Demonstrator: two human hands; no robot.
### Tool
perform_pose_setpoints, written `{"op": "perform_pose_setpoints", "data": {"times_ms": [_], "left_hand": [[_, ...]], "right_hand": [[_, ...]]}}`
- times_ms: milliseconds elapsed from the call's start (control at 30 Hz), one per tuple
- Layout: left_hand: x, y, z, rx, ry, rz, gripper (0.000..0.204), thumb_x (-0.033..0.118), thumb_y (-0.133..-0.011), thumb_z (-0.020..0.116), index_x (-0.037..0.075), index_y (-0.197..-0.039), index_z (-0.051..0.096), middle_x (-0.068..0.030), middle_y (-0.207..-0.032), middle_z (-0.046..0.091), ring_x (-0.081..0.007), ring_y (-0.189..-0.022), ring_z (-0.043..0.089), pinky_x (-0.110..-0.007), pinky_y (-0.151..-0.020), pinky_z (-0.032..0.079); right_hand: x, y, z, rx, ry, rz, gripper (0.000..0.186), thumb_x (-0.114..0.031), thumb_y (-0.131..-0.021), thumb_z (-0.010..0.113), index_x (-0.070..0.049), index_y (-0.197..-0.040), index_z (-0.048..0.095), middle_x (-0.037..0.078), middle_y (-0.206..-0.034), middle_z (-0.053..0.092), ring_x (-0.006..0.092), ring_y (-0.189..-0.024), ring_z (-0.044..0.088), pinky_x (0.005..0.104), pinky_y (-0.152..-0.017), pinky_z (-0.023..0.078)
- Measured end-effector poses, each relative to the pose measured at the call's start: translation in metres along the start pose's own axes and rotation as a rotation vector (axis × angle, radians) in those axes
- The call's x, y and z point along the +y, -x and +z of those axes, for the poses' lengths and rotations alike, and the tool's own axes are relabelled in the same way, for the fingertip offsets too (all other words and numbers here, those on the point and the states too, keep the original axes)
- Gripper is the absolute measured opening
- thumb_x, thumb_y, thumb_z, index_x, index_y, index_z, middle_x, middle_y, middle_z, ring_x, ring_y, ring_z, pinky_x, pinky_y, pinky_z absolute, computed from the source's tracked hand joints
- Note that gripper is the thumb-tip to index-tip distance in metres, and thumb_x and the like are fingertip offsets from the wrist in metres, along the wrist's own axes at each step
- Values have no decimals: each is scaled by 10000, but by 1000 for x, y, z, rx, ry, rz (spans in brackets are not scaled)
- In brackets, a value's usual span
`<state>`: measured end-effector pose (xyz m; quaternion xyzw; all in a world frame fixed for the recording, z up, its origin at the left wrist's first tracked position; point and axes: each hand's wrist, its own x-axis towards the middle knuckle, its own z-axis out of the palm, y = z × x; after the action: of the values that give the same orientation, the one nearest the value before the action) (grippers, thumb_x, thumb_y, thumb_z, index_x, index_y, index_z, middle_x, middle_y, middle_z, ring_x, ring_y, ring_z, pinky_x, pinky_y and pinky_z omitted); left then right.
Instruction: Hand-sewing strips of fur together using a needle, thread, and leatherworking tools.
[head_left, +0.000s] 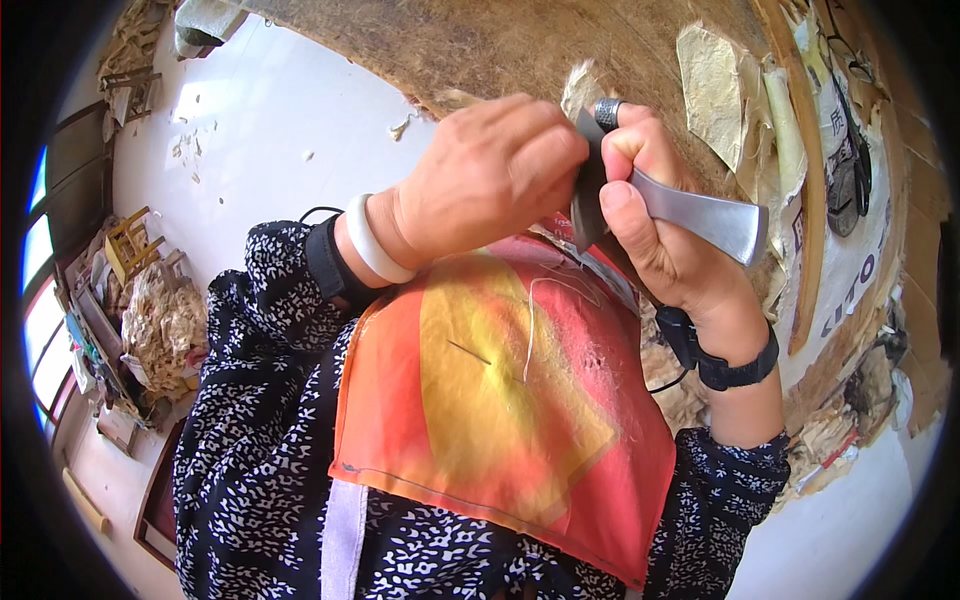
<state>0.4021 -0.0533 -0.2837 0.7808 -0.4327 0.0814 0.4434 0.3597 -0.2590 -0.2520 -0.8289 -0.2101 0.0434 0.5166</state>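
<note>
My left hand (490,170), with a white bangle and a black band at its wrist, is closed right beside a dark flat blade-like piece (588,190). Its fingertips are hidden, so what they hold does not show. My right hand (670,215) is wrapped round a silver metal tool (705,215) with a flared end pointing right. Whether the dark piece belongs to this tool I cannot tell. A patterned metal thimble ring (606,113) sits on a right finger. Across my lap lies an orange, yellow and red apron (480,390), bearing a needle (469,352) and white thread (530,330).
Ahead is a large brown fibrous board (560,40). Pale torn sheets (715,95) lie on it beside a long curved wooden strip (815,180). At left stand a small wooden stool (130,245) and a heap of tan material (165,325). Scraps dot the white floor (260,130).
</note>
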Motion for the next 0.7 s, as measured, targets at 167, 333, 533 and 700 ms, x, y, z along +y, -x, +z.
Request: {"op": "perform_pose_setpoints", "data": {"times_ms": [167, 333, 533, 700], "left_hand": [[0, 0, 1, -3, 69, -87, 220, -38, -737, 719, 52, -914, 625, -58, -825, 633, -224, -657, 634, -323, -547, 503], [3, 4, 1, 12, 141, -8, 243, -46, -725, 734, 55, -924, 639, -66, -859, 663, -212, -658, 650, -315, -544, 513], [3, 4, -1, 35, 168, -39, 225, -61, -728, 721, 51, -908, 647, -74, -871, 679, -208, -662, 661, -302, -557, 522], [7, -3, -6, 63, 206, -68, 208, -104, -725, 689, 20, -883, 636, -92, -853, 673, -189, -663, 656, -289, -554, 515]], "right_hand": [[-3, 4, 1, 16, -30, 93, 258, -287, -1004, 584, -48, -960, 497, 110, -892, 486, 297, -822, 512, 401, -749, 444], [1, 1, 3, 64, 37, 40, 342, -366, -1002, 618, -43, -977, 511, 98, -874, 524, 281, -766, 542, 391, -682, 453], [2, -2, 2, 89, 76, 44, 376, -400, -1000, 630, -38, -996, 527, 94, -868, 537, 261, -745, 553, 379, -649, 453], [3, -6, 1, 116, 81, -5, 363, -384, -1002, 633, -34, -1007, 536, 93, -870, 549, 260, -735, 558, 374, -647, 459]]}}
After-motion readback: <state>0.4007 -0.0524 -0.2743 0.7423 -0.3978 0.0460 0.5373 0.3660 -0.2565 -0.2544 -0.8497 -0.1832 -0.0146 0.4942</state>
